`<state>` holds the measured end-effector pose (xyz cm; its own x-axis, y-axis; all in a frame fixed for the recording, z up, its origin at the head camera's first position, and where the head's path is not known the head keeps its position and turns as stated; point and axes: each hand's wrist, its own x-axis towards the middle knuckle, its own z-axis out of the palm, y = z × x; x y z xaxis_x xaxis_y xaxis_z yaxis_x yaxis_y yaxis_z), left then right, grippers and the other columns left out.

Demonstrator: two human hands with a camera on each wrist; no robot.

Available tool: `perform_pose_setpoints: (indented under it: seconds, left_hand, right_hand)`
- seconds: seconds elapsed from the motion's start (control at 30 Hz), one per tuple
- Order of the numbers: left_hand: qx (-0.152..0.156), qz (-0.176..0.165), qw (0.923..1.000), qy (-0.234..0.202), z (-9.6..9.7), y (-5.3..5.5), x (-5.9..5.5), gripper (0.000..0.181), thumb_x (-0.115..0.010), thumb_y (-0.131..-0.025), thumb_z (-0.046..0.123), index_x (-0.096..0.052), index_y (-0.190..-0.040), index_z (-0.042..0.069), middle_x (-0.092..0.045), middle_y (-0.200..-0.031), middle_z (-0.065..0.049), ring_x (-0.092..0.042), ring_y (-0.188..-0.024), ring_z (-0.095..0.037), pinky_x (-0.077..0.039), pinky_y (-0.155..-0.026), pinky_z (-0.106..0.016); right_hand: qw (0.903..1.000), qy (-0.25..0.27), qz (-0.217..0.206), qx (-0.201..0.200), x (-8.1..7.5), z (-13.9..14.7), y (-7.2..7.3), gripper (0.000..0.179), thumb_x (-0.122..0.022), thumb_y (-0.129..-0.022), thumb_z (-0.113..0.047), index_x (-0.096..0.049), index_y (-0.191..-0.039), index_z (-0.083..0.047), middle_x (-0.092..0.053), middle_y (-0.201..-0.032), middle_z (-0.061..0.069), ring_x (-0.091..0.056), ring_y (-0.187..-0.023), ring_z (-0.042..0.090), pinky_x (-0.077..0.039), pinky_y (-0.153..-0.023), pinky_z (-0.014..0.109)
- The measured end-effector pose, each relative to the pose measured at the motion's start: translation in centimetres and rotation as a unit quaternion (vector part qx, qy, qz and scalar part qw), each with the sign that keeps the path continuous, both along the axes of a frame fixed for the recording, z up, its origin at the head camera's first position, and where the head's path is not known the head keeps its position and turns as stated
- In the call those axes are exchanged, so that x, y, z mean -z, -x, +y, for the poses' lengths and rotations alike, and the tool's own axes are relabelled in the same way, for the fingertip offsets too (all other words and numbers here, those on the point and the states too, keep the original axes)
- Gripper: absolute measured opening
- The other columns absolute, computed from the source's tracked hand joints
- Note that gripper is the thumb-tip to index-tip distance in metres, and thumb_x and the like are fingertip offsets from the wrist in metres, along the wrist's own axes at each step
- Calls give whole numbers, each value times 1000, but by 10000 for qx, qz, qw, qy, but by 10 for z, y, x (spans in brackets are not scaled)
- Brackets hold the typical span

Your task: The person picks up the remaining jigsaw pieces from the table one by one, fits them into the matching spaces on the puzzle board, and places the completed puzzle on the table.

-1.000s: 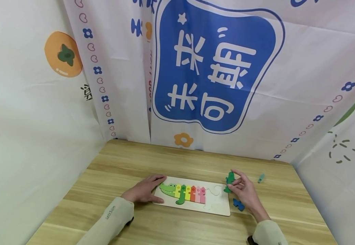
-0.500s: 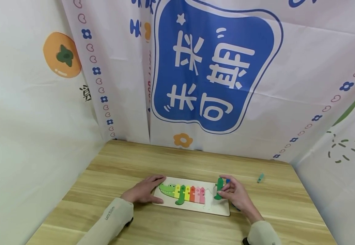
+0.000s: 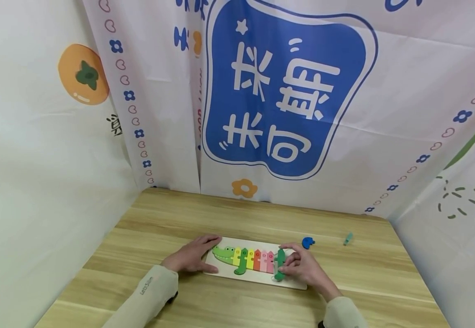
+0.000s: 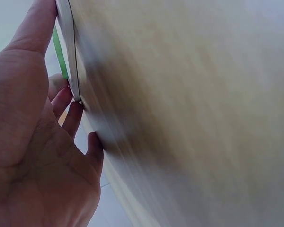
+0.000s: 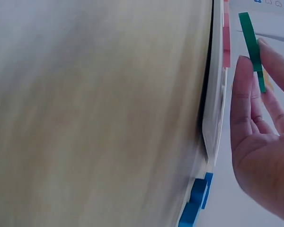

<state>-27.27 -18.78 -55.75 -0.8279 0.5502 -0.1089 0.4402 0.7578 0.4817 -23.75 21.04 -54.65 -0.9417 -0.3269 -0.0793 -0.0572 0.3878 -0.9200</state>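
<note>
A white wooden puzzle board [image 3: 258, 277] lies on the table. On it is a crocodile's green head [image 3: 223, 253], followed by a row of yellow, green, orange and pink pieces [image 3: 265, 261]. My left hand [image 3: 192, 255] rests at the board's left end, fingers at the back corner and thumb at the front one. Between thumb and fingers, my right hand [image 3: 303, 266] pinches a green puzzle piece [image 3: 280, 264] over the board, just right of the pink pieces. From the right wrist view, this green piece [image 5: 250, 40] stands above the board, apart from it.
A blue puzzle piece [image 3: 307, 243] lies behind the board's right end, and a small teal piece [image 3: 348, 238] farther right. Another blue piece [image 5: 193, 203] shows near the board's end in the right wrist view. Printed cloth [image 3: 172, 136] hangs behind the table.
My right hand has carried the green piece left, from the board's right edge to beside the pink pieces. The blue piece behind the board has come into full view. My left hand stays put.
</note>
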Motion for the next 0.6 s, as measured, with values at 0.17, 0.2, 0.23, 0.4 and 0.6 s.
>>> perform_pose_setpoints:
  seconds: [0.17, 0.2, 0.23, 0.4, 0.6]
  left_hand:
    - [-4, 3, 10000, 22, -1, 0, 1, 100, -79, -85, 59, -34, -163, 16, -34, -166, -9, -32, -153, -39, -34, -118, -63]
    - [-12, 6, 10000, 21, -1, 0, 1, 99, -79, -86, 58, -34, -163, 16, -34, -166, -9, -32, -153, -39, -34, -118, -63]
    - [-15, 8, 10000, 20, -1, 0, 1, 99, -79, -86, 58, -34, -163, 15, -34, -166, -9, -32, -152, -39, -34, -118, -63]
    - [-6, -35, 10000, 30, 0, -1, 0, 98, -79, -87, 56, -33, -163, 16, -33, -167, -9, -31, -153, -38, -33, -119, -62]
    - [-11, -45, 10000, 9, 1, -2, -1, 97, -80, -87, 54, -33, -164, 16, -34, -167, -9, -32, -153, -39, -32, -119, -62]
  right_hand:
    - [9998, -183, 73, -85, 2, -6, 2, 64, -86, -84, -8, -57, -140, -1, -68, -88, 8, -63, -76, 17, -54, -62, 24]
    - [9997, -202, 68, -98, 3, -7, 2, 63, -86, -84, -8, -57, -140, -1, -68, -87, 8, -64, -74, 17, -55, -61, 25]
    - [9996, -232, 62, -115, 3, -8, 2, 63, -86, -84, -8, -57, -140, -1, -68, -86, 8, -63, -73, 17, -55, -60, 26]
    - [9990, -421, 44, -136, 3, -10, 2, 61, -85, -86, -10, -57, -139, -2, -67, -86, 8, -62, -68, 18, -56, -56, 31]
    - [9975, -619, 195, -263, 4, -11, 5, 60, -86, -85, -12, -58, -137, -3, -67, -86, 7, -59, -67, 16, -52, -53, 26]
